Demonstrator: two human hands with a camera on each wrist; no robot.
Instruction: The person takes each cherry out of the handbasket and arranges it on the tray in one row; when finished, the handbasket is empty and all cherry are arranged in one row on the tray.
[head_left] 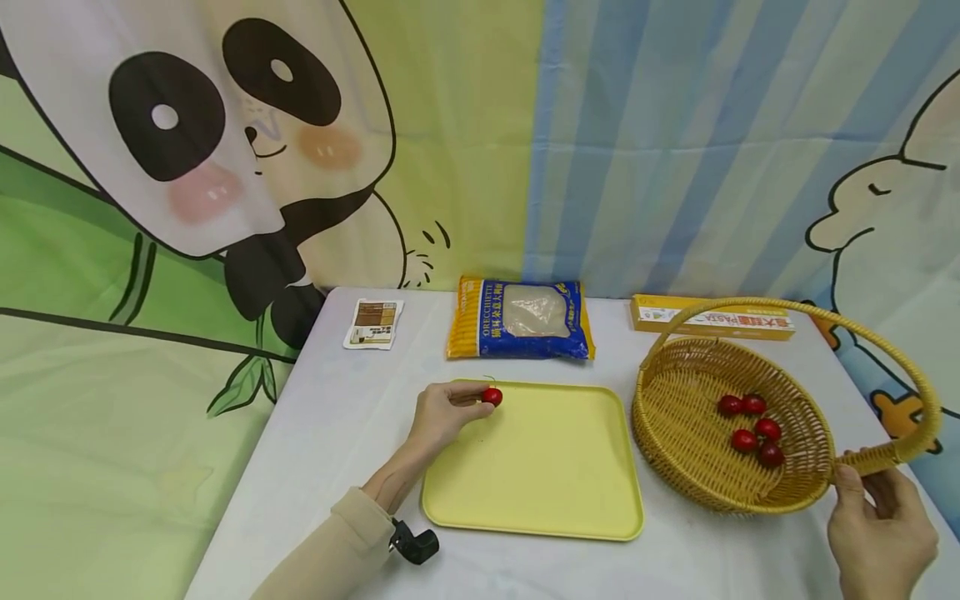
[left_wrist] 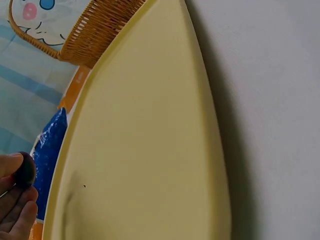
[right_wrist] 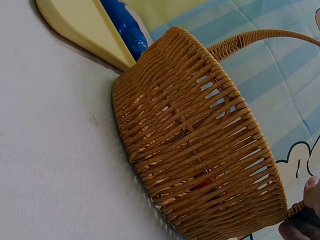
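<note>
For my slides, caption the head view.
Left hand pinches a red cherry near a yellow tray; right hand grips a wicker basket holding five more cherries.

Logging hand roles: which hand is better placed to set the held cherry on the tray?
Probably left: the left hand pinches the cherry near the tray; the right hand holds the basket.

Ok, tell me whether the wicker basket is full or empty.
Neither: the basket is partly filled. The head view shows five red cherries inside, leaving much of its woven bottom bare.

left fingers [head_left: 469,388]: pinch cherry [head_left: 492,397] near tray rim [head_left: 555,385] | right fingers [head_left: 850,490]: grip basket handle [head_left: 930,411]
</note>
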